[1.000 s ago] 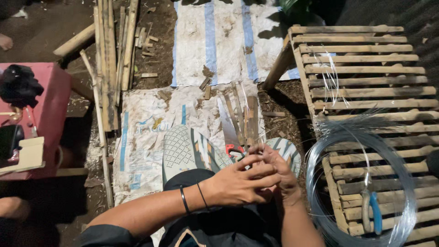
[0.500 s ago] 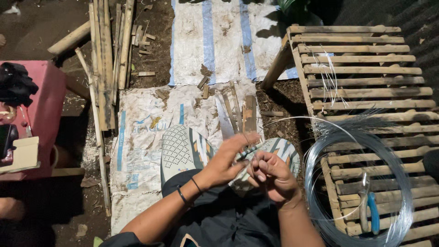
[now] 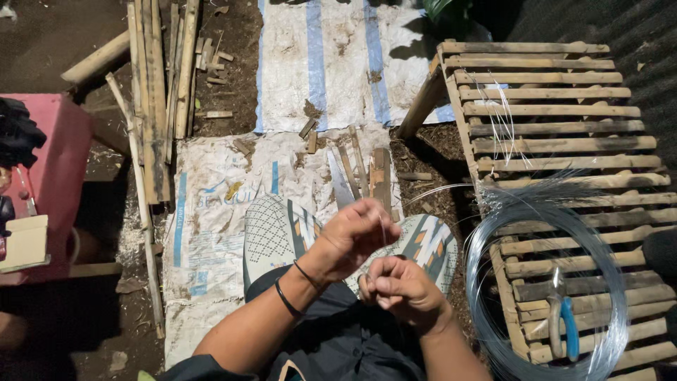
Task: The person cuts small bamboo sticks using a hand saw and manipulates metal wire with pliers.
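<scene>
close to the camera, above the person's lap, the right hand (image 3: 405, 293) is curled with its fingertips pressed together, pinching a thin silvery wire (image 3: 381, 229) that is barely visible against the skin. just above and touching it, the left hand (image 3: 356, 236) is closed loosely, thumb against fingers, gripping the same strand; two dark bands (image 3: 293, 289) circle its wrist. the strand seems to run off to the right toward the coil, though its full path is too fine to follow.

beneath the hands lie two patterned shoes (image 3: 275, 229), toes pointing away, resting on a dirty white sack with blue stripes (image 3: 211, 204).

to the right, a large coil of wire (image 3: 543, 289) rests on a slatted bamboo rack (image 3: 557, 134), and blue-handled pliers (image 3: 562, 331) lie inside the ring of the coil. a few loose cut wires (image 3: 504, 123) lie across the slats further up.

just past the shoes, short flat bamboo pieces (image 3: 370, 173) lie on the sack beside a long blade (image 3: 340, 187). at the left edge stands a pink box (image 3: 60, 159) with a dark bundle (image 3: 17, 134) on it and a small cardboard carton (image 3: 25, 243) beside it.

farther off, long bamboo strips (image 3: 159, 92) lie in a bundle on the dirt, and a second white sheet with blue stripes (image 3: 331, 63) is spread on the ground beyond.
</scene>
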